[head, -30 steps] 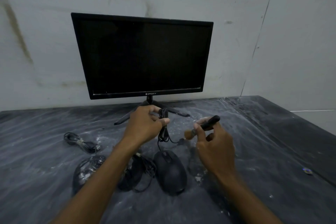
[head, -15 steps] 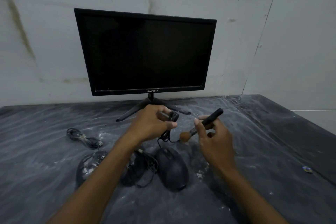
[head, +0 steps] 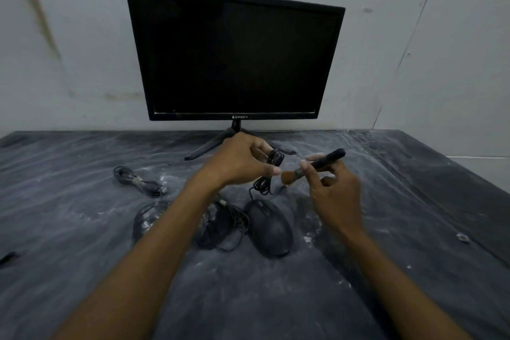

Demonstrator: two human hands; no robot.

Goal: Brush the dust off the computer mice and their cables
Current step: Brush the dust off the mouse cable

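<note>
Nearest me on the dusty dark bench (head: 276,298) lie three black computer mice — the right one (head: 269,228) cabled upward. My left hand (head: 238,164) pinches its bundled black cable (head: 271,167); my right hand (head: 335,190) grips a black-handled brown-bristled brush (head: 311,165) against it — beyond, a black monitor (head: 231,55).

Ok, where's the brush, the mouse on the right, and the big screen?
brush (head: 317,164), head view, on its black handle.
right mouse (head: 271,230), head view, on the middle of its back.
monitor (head: 234,58), head view, on the dark screen's middle.
</note>
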